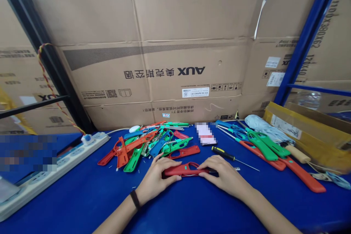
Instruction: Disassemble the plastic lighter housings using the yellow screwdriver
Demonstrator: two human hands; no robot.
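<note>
Lighter parts, a jumbled pile [161,145] in orange, green, blue and red, just beyond the left hand [159,175], near enough to crowd any reach forward. Screwdriver [222,152] lying aslant beyond the right hand [226,175], shaft angled toward the wrist side. Farther right, long-nosed lighters [260,144] overlapping, near a pale cloth-like bundle [270,128] and a taped cardboard box [315,135]. Past the pile, a pixelated upright rectangle [205,134], identity impossible to tell. Along the left, a power strip [55,170] running diagonally.

Red lighter [178,170] low in the middle of the table [178,208], lying crosswise between both hands: left thumb and fingers closed around the handle end, right fingertips pinching near the nose end. Widest stretch of blue surface between the forearms; farther back, bounded by a tall cardboard sheet [192,18].

Smooth, molded plastic on the shells, with looped trigger openings; slim metallic tubes on the long-nosed ones; ridged yellow-and-black screwdriver grip; creased brown cardboard, printed upside down; matte blue across the tabletop.
</note>
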